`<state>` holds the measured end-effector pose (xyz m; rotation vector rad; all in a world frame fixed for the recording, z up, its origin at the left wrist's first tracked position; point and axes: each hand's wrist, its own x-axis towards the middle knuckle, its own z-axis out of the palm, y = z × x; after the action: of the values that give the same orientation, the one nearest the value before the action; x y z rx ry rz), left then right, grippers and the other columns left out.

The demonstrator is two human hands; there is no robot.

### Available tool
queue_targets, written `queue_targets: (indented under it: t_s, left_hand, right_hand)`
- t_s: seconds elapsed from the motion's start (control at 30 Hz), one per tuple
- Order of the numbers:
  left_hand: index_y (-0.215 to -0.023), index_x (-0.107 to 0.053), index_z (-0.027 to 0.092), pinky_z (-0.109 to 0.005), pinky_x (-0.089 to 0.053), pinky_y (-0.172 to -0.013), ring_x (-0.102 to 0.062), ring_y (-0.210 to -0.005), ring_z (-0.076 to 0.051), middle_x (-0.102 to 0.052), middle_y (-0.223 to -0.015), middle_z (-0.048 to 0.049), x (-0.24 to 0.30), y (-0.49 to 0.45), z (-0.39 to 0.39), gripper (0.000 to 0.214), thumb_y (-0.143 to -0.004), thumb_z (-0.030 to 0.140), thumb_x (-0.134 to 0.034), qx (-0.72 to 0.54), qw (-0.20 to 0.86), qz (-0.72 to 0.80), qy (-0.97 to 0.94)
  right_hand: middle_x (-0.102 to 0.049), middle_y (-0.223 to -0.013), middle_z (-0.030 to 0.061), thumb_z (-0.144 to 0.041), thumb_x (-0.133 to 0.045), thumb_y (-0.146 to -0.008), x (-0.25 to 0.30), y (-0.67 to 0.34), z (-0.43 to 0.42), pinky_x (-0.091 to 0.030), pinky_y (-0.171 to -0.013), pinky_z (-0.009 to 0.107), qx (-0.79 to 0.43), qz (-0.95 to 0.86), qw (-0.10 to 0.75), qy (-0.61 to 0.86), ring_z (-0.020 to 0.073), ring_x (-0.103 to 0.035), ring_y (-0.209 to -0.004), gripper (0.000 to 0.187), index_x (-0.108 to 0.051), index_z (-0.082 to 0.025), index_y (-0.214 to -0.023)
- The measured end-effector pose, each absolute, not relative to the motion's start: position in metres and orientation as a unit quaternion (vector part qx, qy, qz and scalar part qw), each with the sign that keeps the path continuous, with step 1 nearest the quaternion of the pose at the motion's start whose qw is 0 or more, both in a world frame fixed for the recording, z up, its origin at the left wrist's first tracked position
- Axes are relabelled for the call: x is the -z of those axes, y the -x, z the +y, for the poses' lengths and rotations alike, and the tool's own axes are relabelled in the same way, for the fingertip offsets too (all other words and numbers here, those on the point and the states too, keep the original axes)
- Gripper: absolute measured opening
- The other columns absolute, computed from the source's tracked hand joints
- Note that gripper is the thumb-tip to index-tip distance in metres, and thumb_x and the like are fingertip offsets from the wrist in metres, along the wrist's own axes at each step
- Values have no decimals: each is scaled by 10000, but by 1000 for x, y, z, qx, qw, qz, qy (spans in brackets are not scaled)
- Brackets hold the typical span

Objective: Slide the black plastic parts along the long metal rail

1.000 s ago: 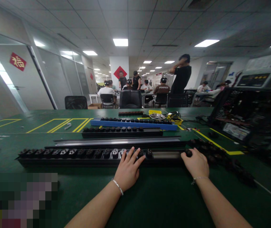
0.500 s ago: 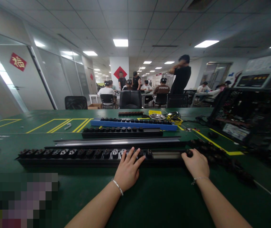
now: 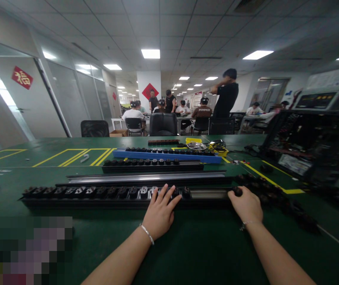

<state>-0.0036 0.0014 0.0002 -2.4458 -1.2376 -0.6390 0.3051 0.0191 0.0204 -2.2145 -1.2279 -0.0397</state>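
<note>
A long black channel (image 3: 98,202) lies across the bench before me, with a row of black socket modules (image 3: 101,192) filling it from the left to past its middle. Toward its right end the bare metallic inside (image 3: 209,193) shows. My left hand (image 3: 159,215) lies over the row with its fingers spread, touching the modules near the row's right end and hiding some of them. At the channel's right end, my right hand (image 3: 248,206) is closed, thumb and fingers pinching a small black socket module (image 3: 237,191); the hand covers most of it.
Just behind lies a second channel with a silvery inside (image 3: 145,179). Farther back are a shorter black strip (image 3: 151,168) and a blue strip (image 3: 166,156) with modules. Loose black modules (image 3: 291,208) lie right, near an open computer case (image 3: 312,146). A metal dish (image 3: 197,146) and people (image 3: 227,95) are beyond.
My right hand has shifted very slightly to the right with the module. My left hand stays on the row; the channel has not visibly moved.
</note>
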Motion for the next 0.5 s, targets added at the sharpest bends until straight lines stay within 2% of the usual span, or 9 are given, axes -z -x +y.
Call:
queue_targets:
  t_s: [0.5]
  left_hand:
    - [-1366, -398, 336, -536, -200, -1115, -185, -1398, -279, -294, -1507, 0, 0, 4, 2, 557, -828, 316, -542, 220, 152, -437, 859]
  right_hand:
    - [-616, -1118, 132, -447, -428, -756, -21, -315, 22, -450, -803, 384, -19, -444, 312, 840, 298, -560, -991, 494, -586, -156, -1124]
